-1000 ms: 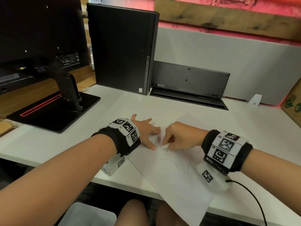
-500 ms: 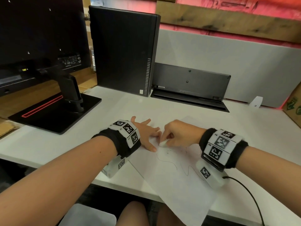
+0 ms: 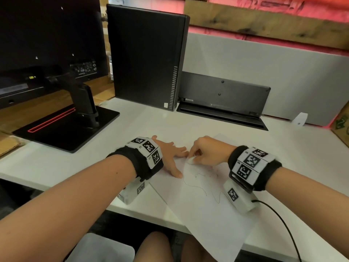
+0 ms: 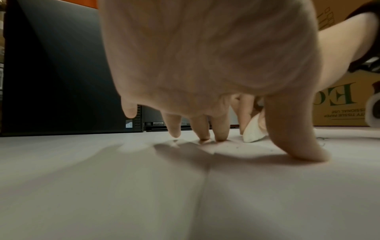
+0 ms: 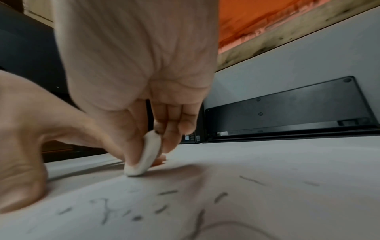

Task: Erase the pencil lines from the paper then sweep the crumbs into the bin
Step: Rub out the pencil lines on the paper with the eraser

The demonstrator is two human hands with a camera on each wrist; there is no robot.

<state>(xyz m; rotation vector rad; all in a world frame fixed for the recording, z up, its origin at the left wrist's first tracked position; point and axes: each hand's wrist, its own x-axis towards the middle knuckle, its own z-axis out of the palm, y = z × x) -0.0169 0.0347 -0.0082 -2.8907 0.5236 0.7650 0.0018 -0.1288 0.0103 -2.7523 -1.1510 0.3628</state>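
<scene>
Near the centre of the head view, the right hand (image 3: pixel 207 151) pinches a small white eraser (image 3: pixel 190 160) between thumb and curled fingers. In the right wrist view the eraser (image 5: pixel 147 156) is a smooth, rounded, flattish oval, worn soft at the edges, standing on its narrow end with its lower tip touching the paper (image 5: pixel 267 186). The thumb lies along one flat face and the fingers (image 5: pixel 172 129) press the other.

The left hand (image 3: pixel 169 154) lies just left of it, fingers spread and straight, tips pressing down on the sheet. From the left wrist view the fingertips (image 4: pixel 221 134) and the thumb rest flat on the matte surface, and the eraser (image 4: pixel 254 131) shows as a pale wedge between them.

The paper (image 3: pixel 207 208) is a thin white sheet set at an angle in the lower middle of the frame, its near corner hanging over the front edge of the smooth white desk (image 3: pixel 217 127). A thin, wavy pencil line (image 3: pixel 196 186) wanders across it below the hands. Short dark grey eraser crumbs (image 5: pixel 164 207), shaped like little rolled threads, are scattered over the sheet in the lower half of the right wrist view.

At the bottom left of the head view, under the desk edge, a pale grey bin (image 3: pixel 102 248) with rounded corners shows partly. In the upper left stands a black monitor (image 3: pixel 47 35) on a flat square base, and beside it, upper centre, a matte black computer tower (image 3: pixel 145 57). A brown cardboard box (image 3: pixel 341 121) sits at the right edge.
</scene>
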